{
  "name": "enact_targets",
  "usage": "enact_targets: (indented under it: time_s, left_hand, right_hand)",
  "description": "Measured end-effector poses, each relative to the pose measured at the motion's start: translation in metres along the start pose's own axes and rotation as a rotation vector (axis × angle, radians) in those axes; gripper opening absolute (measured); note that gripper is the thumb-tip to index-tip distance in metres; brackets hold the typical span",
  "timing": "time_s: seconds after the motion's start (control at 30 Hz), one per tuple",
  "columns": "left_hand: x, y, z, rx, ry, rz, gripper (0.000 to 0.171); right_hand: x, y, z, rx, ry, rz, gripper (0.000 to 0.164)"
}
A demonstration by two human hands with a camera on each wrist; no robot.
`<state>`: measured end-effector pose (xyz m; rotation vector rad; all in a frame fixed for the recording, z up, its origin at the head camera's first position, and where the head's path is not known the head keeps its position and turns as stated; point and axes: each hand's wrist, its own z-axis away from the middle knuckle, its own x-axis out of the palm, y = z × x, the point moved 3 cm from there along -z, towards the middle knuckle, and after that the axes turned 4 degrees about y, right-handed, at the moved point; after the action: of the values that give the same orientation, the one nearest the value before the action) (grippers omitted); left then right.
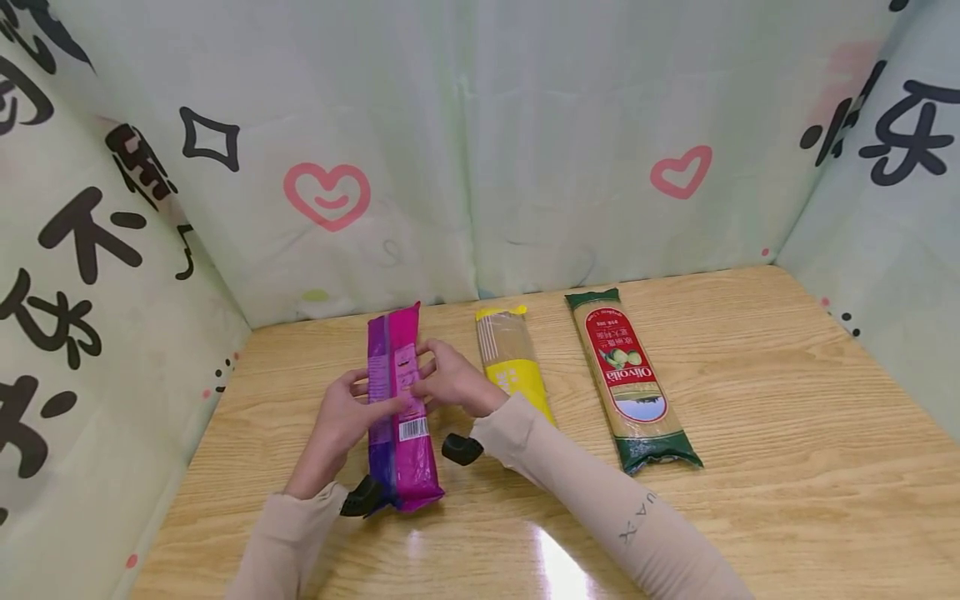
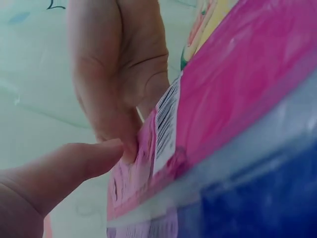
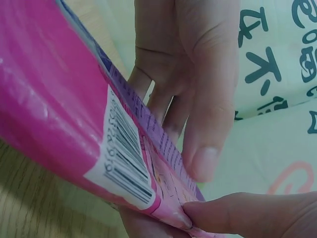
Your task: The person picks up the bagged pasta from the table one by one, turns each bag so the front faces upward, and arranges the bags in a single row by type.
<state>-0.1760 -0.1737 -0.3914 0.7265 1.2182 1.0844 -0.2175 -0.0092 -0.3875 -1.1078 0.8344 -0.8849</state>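
A long pink and purple packet (image 1: 414, 467) with a barcode label on its side lies lengthwise between both hands, on the left part of the table. My left hand (image 1: 343, 421) holds its left side, thumb across the top face. On the opposite side my right hand (image 1: 455, 379) grips the packet's edge; in the right wrist view its thumb (image 3: 247, 212) presses the printed face while fingers show beneath. Whether the packet touches the table along its whole length, I cannot tell. Just right of it, a yellow-ended noodle packet (image 1: 517, 375) is partly covered by the right forearm.
Further right lies a spaghetti packet (image 1: 626, 367) with green ends and a red label. All rest on a wood-grain table (image 1: 787, 467). Printed pale curtains (image 1: 525, 167) hang behind and on both sides. Black wrist devices (image 1: 461, 449) sit at both wrists.
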Motion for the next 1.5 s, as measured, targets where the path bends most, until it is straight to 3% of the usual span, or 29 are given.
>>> enact_targets:
  time_s: [0.2, 0.47, 0.8, 1.3, 1.5]
  left_hand:
    - [0.006, 0.001, 0.002, 0.024, -0.012, -0.013, 0.086]
    - [0.01, 0.003, 0.002, 0.006, -0.014, -0.056, 0.092]
    - [0.014, 0.005, 0.003, 0.027, 0.054, -0.07, 0.086]
    - [0.01, -0.006, 0.0, -0.1, 0.035, 0.106, 0.085]
    - [0.008, -0.003, 0.002, -0.121, 0.009, 0.152, 0.087]
  right_hand:
    - [0.002, -0.003, 0.001, -0.019, -0.011, 0.0, 0.054]
    - [0.002, -0.007, 0.003, -0.035, 0.016, 0.055, 0.053]
    - [0.007, -0.008, 0.005, -0.044, 0.015, 0.012, 0.052]
    - [-0.001, -0.011, 0.009, -0.025, -0.095, -0.062, 0.049]
    - [-0.013, -0.008, 0.007, -0.031, -0.085, -0.068, 0.05]
